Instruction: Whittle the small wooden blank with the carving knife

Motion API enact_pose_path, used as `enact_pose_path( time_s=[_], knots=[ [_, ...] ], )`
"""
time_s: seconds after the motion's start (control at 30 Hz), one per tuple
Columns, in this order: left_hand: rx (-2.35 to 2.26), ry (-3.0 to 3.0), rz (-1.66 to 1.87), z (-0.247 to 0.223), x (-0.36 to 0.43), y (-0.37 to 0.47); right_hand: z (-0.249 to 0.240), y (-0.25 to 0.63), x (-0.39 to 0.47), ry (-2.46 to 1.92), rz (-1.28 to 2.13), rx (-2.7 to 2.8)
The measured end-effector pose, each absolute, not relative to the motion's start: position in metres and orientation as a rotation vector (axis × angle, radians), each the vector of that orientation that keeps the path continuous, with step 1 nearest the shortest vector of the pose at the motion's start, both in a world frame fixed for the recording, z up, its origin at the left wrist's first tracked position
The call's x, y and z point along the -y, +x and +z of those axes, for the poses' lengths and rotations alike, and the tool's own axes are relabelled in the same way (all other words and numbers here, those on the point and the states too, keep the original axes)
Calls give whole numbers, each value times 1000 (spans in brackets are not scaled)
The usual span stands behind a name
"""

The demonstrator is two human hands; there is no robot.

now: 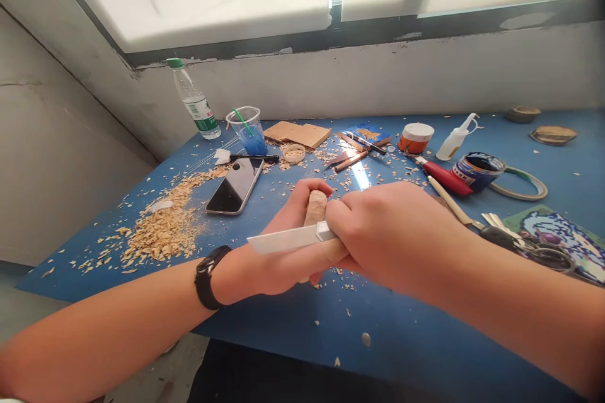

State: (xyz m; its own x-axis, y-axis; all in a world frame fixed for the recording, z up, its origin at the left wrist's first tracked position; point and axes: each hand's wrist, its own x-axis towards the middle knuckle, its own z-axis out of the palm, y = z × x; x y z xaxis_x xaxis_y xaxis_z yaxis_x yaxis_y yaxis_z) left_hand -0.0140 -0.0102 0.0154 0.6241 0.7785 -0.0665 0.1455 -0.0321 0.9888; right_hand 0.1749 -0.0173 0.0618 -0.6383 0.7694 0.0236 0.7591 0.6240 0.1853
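My left hand (278, 258), with a black band on its wrist, is wrapped round a pale carved piece of wood (316, 204) above the table. The wood's rounded top sticks up between thumb and fingers. Closed in a fist, my right hand (378, 220) grips a utility knife (288, 239) whose broad blade points left across my left hand. The blade lies close to the wood; whether it touches is hidden. Most of the knife's handle is covered by my right fingers. Wood shavings (161, 233) lie heaped on the table to the left.
On the blue table (283, 346) lie a phone (235, 186), thin boards (297, 134), a red-handled tool (444, 176), scissors (553, 258) and a tape roll (524, 184). A bottle (193, 101), a cup (248, 132), jars (416, 137) and a squeeze bottle (457, 138) stand toward the wall.
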Motion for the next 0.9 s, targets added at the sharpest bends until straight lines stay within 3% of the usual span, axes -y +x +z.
enact_pose_path(
  time_s=[0.47, 0.9],
  knots=[
    [-619, 1584, 695, 16, 10, -15, 73, 178, 19, 1242, 237, -2832],
    [-898, 1581, 840, 22, 8, -6, 71, 180, 23, 1269, 192, -2781]
  ],
)
